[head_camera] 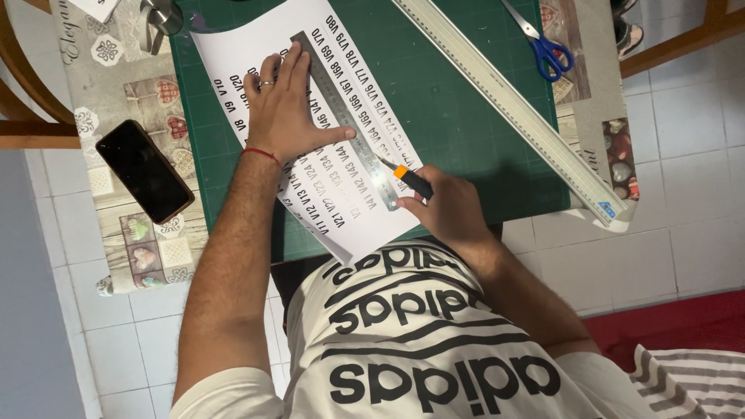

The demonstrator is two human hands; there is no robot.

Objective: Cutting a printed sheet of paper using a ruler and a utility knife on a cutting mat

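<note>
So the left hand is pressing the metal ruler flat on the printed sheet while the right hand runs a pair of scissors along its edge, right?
Not quite. The head view shows the right hand holding an orange-and-black craft knife, not scissors. The blue-handled scissors lie untouched on the green cutting mat. The left hand does press the metal ruler on the printed sheet.

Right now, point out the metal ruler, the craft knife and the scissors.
metal ruler (341, 105): head view, bare middle of the blade.
craft knife (410, 179): head view, orange-and-black handle.
scissors (547, 48): head view, blue handles.
</note>
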